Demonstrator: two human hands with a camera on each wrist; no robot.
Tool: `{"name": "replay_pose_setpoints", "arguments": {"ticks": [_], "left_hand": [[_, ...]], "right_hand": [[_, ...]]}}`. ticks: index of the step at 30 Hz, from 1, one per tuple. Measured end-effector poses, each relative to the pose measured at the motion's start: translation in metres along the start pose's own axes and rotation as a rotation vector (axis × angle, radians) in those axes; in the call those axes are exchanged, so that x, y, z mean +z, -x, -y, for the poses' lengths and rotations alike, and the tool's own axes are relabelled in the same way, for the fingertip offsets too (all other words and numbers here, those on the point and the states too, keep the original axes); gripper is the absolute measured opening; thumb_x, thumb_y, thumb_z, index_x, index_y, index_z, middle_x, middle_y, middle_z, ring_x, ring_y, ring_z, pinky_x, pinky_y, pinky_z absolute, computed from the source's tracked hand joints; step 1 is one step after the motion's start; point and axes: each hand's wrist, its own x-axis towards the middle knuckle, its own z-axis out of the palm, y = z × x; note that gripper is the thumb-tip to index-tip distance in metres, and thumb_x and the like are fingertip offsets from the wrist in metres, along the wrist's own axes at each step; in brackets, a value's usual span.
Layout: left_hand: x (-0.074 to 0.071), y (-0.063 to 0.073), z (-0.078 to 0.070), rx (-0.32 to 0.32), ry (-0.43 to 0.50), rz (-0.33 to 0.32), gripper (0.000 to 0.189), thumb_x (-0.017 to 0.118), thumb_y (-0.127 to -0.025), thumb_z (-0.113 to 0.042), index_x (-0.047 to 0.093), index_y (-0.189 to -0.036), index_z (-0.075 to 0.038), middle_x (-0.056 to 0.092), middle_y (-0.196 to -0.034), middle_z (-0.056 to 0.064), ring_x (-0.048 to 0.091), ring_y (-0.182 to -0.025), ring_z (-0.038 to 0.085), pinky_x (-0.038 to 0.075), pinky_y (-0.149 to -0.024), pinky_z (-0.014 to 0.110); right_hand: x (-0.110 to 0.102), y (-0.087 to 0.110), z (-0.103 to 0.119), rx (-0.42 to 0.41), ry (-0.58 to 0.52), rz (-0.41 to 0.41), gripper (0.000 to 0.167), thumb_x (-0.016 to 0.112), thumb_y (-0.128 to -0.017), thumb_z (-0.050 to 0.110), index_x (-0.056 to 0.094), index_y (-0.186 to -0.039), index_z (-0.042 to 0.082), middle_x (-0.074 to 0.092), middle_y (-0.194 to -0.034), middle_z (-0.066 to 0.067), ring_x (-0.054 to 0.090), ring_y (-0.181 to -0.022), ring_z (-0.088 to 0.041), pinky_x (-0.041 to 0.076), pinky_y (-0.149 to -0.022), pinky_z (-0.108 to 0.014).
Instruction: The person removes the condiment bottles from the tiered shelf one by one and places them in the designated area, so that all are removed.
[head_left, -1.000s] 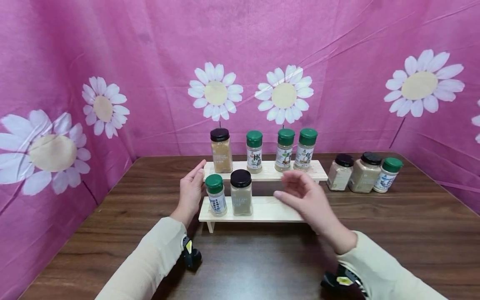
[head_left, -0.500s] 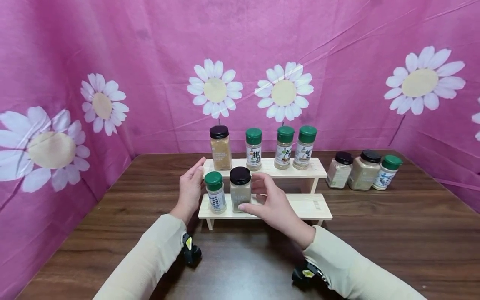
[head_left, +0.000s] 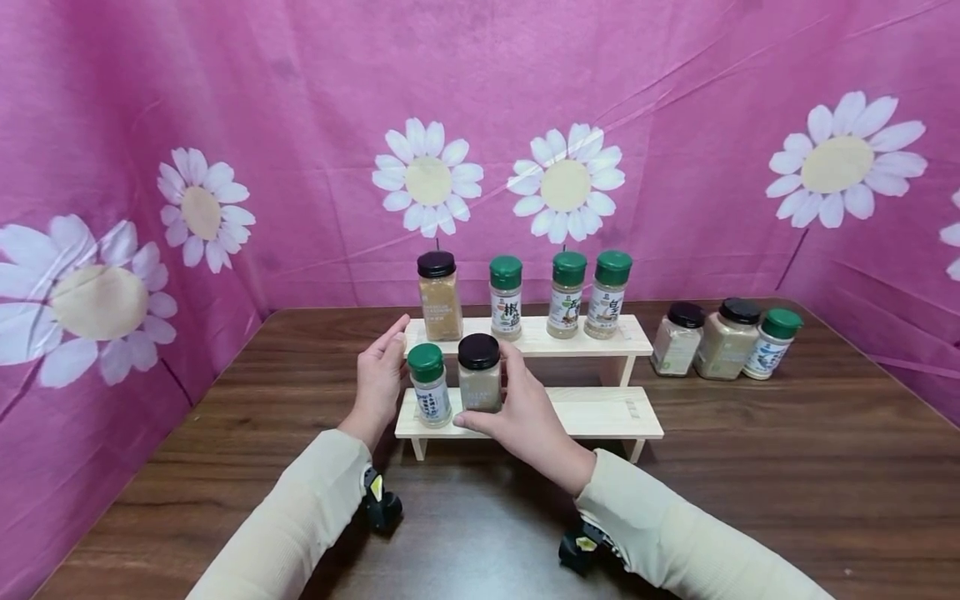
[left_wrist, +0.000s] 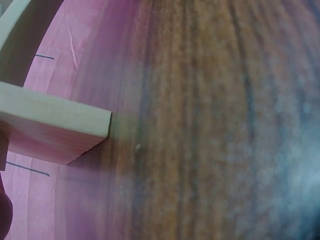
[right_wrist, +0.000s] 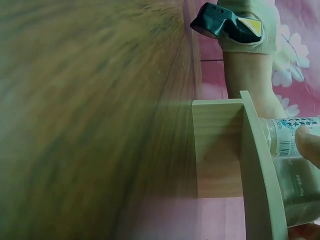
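Observation:
My right hand (head_left: 528,417) holds a square spice jar with a black lid (head_left: 478,383) on the lower shelf, thumb across its front and fingers at its right and rear. In the right wrist view the thumb (right_wrist: 309,145) lies in front of the clear jar (right_wrist: 300,187). Just left of it stands a green-capped spice bottle (head_left: 430,392). At the left end of the two-tier wooden rack (head_left: 600,417), my left hand (head_left: 378,379) touches the upper shelf with fairly straight fingers. The left wrist view shows mostly tabletop and a rack end (left_wrist: 55,112).
On the upper shelf are a tall black-lidded jar (head_left: 440,304) and three green-capped bottles, one of them a bottle (head_left: 506,304) near the middle. Right of the rack, two black-lidded jars (head_left: 726,346) and a green-capped bottle (head_left: 772,350) stand on the wooden table (head_left: 750,467).
The right hand has moved left from over the lower shelf's right part to the black-lidded jar and closed round it. The left hand has stayed at the rack's end.

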Motion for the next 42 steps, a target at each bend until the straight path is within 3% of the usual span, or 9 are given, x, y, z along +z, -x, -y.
{"name": "replay_pose_setpoints", "arguments": {"ticks": [6,13,21,26,33,37,42], "left_hand": [[-0.001,0.000,0.000,-0.007,-0.009,0.001,0.038,0.044,-0.096,-0.013,0.049,-0.134,-0.008,0.051,-0.133,0.009,0.053,-0.071,-0.001,0.046,-0.061,0.017],[0.002,-0.002,-0.003,0.001,0.009,0.009,0.038,0.045,-0.096,-0.014,0.050,-0.134,-0.009,0.051,-0.134,0.010,0.054,-0.072,-0.001,0.046,-0.062,0.017],[0.002,-0.001,-0.002,-0.008,0.009,-0.002,0.038,0.045,-0.096,-0.013,0.049,-0.134,-0.007,0.049,-0.135,0.009,0.052,-0.070,-0.002,0.045,-0.060,0.016],[0.000,-0.001,0.000,-0.010,0.001,-0.001,0.039,0.045,-0.096,-0.013,0.048,-0.134,-0.007,0.048,-0.137,0.008,0.053,-0.076,-0.002,0.046,-0.063,0.016],[0.000,0.000,0.001,-0.015,0.011,-0.017,0.038,0.046,-0.095,-0.012,0.051,-0.133,-0.008,0.052,-0.132,0.009,0.044,-0.055,-0.001,0.040,-0.054,0.016],[0.001,0.000,0.002,-0.008,0.018,-0.022,0.038,0.047,-0.094,-0.011,0.052,-0.132,-0.007,0.053,-0.131,0.010,0.045,-0.057,-0.002,0.040,-0.054,0.016],[0.000,-0.001,0.002,0.007,0.026,-0.011,0.038,0.047,-0.094,-0.010,0.051,-0.132,-0.003,0.051,-0.134,0.012,0.054,-0.069,-0.003,0.046,-0.061,0.016]], "right_hand": [[0.005,0.000,0.000,-0.056,0.035,-0.082,0.091,0.087,-0.060,0.017,0.034,-0.134,0.014,0.060,-0.103,-0.007,0.059,-0.089,-0.019,0.051,-0.074,-0.034],[-0.001,-0.002,-0.003,-0.051,0.021,-0.107,0.087,0.086,-0.060,0.021,0.039,-0.134,0.019,0.060,-0.100,-0.003,0.058,-0.084,-0.017,0.049,-0.070,-0.031],[-0.014,0.002,-0.008,-0.170,-0.003,-0.174,0.085,0.086,-0.059,0.019,0.043,-0.132,0.015,0.063,-0.099,-0.004,0.058,-0.073,-0.013,0.049,-0.064,-0.028],[-0.022,0.005,-0.012,-0.246,-0.023,-0.235,0.083,0.086,-0.057,0.016,0.045,-0.130,0.013,0.065,-0.102,-0.003,0.060,-0.077,-0.012,0.050,-0.065,-0.028],[-0.036,0.012,-0.020,-0.365,-0.014,-0.305,0.082,0.085,-0.055,0.010,0.046,-0.127,0.004,0.065,-0.101,-0.007,0.059,-0.086,-0.009,0.049,-0.072,-0.018],[-0.045,0.015,-0.024,-0.369,0.004,-0.307,0.082,0.084,-0.054,0.008,0.046,-0.126,0.000,0.065,-0.103,-0.010,0.058,-0.090,-0.006,0.047,-0.075,-0.012],[-0.057,0.021,-0.030,-0.362,0.032,-0.310,0.078,0.083,-0.053,0.005,0.047,-0.122,-0.004,0.065,-0.102,-0.013,0.057,-0.089,-0.002,0.046,-0.073,-0.011]]}}
